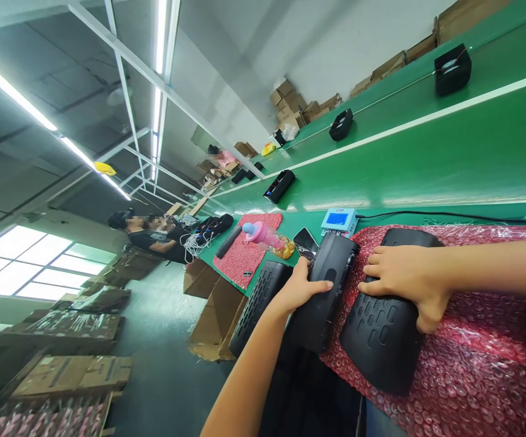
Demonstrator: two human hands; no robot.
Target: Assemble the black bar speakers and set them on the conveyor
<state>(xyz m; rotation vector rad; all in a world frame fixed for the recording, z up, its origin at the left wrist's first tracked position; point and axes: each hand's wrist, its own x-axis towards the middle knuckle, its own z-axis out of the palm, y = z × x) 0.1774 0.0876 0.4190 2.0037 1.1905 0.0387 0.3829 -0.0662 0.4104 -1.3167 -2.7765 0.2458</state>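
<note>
My left hand (300, 287) grips a long black plastic housing (339, 255) with the thumb on its upper face; the other fingers are partly hidden at its side. To the right, my right hand (406, 278) lies across a second black housing with slotted holes (381, 337), fingers at its left side and thumb at the other. That slotted housing rests on red bubble wrap (472, 364). Just beyond the left hand lie a phone (306, 243) and a light-blue meter with a lit screen (339, 221), its black cable running right.
Another slotted black housing (263, 297) stands left, by an open cardboard box (215, 315). A pink-capped bottle (267, 238) stands near a smaller bubble wrap sheet (244, 261). Black units (279, 186) sit along the green conveyor (426, 158). Co-workers (148, 237) are farther off.
</note>
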